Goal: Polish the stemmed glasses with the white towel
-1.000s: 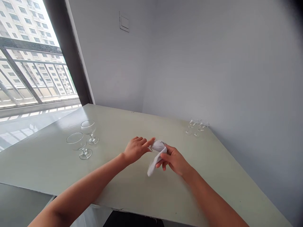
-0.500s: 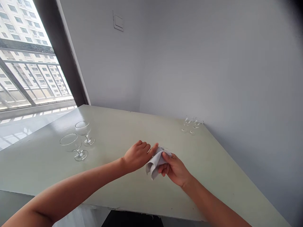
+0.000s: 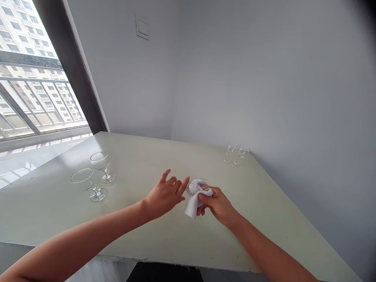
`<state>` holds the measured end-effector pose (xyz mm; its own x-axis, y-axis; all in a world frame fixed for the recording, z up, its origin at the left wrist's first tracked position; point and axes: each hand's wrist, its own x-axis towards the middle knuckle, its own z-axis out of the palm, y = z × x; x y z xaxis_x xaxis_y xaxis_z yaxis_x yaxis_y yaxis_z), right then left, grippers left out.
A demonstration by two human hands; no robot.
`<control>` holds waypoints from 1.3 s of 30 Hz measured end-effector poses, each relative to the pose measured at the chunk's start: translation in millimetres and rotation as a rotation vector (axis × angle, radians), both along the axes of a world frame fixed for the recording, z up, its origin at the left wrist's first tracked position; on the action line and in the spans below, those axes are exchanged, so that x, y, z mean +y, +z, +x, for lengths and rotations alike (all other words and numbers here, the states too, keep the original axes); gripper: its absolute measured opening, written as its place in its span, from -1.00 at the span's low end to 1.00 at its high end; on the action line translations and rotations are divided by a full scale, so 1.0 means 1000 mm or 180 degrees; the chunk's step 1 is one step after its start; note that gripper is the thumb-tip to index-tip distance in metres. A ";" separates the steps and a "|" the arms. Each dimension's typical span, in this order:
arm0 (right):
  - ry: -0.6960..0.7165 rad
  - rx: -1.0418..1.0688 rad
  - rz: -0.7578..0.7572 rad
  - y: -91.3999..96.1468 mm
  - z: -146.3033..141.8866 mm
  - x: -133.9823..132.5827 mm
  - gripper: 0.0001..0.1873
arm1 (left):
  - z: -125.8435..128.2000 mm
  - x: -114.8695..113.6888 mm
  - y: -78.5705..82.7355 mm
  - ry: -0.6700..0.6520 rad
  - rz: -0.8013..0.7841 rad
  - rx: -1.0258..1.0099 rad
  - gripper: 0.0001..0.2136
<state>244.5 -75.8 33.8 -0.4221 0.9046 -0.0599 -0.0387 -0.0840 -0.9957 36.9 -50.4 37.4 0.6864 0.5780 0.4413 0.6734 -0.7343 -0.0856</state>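
Observation:
A small clear glass (image 3: 197,182) sits mid-table with a white cloth (image 3: 194,203) stuffed into its bowl and hanging down in front. My right hand (image 3: 217,204) is closed on the cloth, and the glass sits against its fingers. My left hand (image 3: 166,194) is beside the glass on the left, fingers spread and lifted, one fingertip close to the rim. Whether that fingertip touches the glass I cannot make out.
Two stemmed glasses (image 3: 94,176) stand on the left of the pale green table (image 3: 141,235). Several small glasses (image 3: 236,152) cluster at the far right corner near the grey wall. A window with a railing lies to the left.
My left hand has let go and opened its fingers, moving slightly left of the glass. My right hand has pushed the cloth down into the glass bowl.

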 end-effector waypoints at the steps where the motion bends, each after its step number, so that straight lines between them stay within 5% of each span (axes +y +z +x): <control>1: -0.0086 0.0244 -0.0159 -0.003 -0.003 -0.001 -0.71 | 0.001 0.000 -0.001 -0.0038 0.0126 0.0024 -0.60; 4: 0.0062 0.0307 -0.0154 -0.001 -0.008 -0.008 -0.72 | -0.004 0.005 0.006 -0.0142 -0.0369 -0.0143 -0.61; 8: 0.0867 -0.0630 0.0534 0.018 -0.002 -0.016 -0.83 | -0.019 0.013 0.026 -0.0889 -0.2685 0.0026 -0.56; 10: 0.1055 -0.0704 0.0534 0.022 0.001 -0.016 -0.86 | -0.022 0.011 0.031 -0.1115 -0.3306 0.0225 -0.54; 12: 0.0800 -0.0367 0.0176 0.017 -0.001 -0.013 -0.82 | -0.019 0.004 0.030 -0.0748 -0.2669 0.0145 -0.60; 15: -0.0059 0.0543 -0.0494 0.002 -0.008 -0.009 -0.76 | -0.010 -0.011 0.024 -0.0058 -0.0700 0.0056 -0.68; 18: -0.0298 0.1193 -0.0801 -0.006 -0.016 -0.010 -0.75 | -0.005 -0.018 0.023 -0.0069 0.0299 0.0164 -0.64; 21: 0.0141 0.0870 -0.0476 0.000 -0.017 -0.018 -0.74 | -0.011 -0.013 0.030 -0.0277 0.0070 0.0019 -0.69; 27: 0.0761 -0.0449 0.0503 0.013 -0.010 -0.025 -0.79 | -0.027 0.008 0.035 -0.0885 -0.2669 0.0142 -0.62; 29: 0.0498 -0.0234 0.0238 0.007 -0.011 -0.019 -0.77 | -0.025 0.008 0.031 -0.0745 -0.2317 0.0104 -0.63; 32: -0.0140 0.0610 -0.0503 -0.004 -0.017 -0.009 -0.75 | -0.018 0.005 0.022 -0.0215 -0.0596 -0.0037 -0.70; 34: -0.0327 0.1065 -0.0831 -0.007 -0.022 -0.008 -0.73 | -0.016 0.005 0.020 -0.0263 0.0197 0.0069 -0.69; 36: -0.0303 0.1160 -0.0837 -0.006 -0.027 -0.012 -0.70 | -0.017 0.009 0.021 -0.0470 0.0492 0.0159 -0.73; 39: -0.0015 0.0578 -0.0196 0.000 -0.026 -0.021 -0.70 | -0.021 0.016 0.029 -0.0661 0.0238 0.0146 -0.70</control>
<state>218.2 -96.9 33.6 -0.4266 0.9036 -0.0384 -0.2178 -0.1439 -0.9653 16.0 -34.6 66.4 0.8076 0.3890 0.4432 0.5025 -0.8472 -0.1722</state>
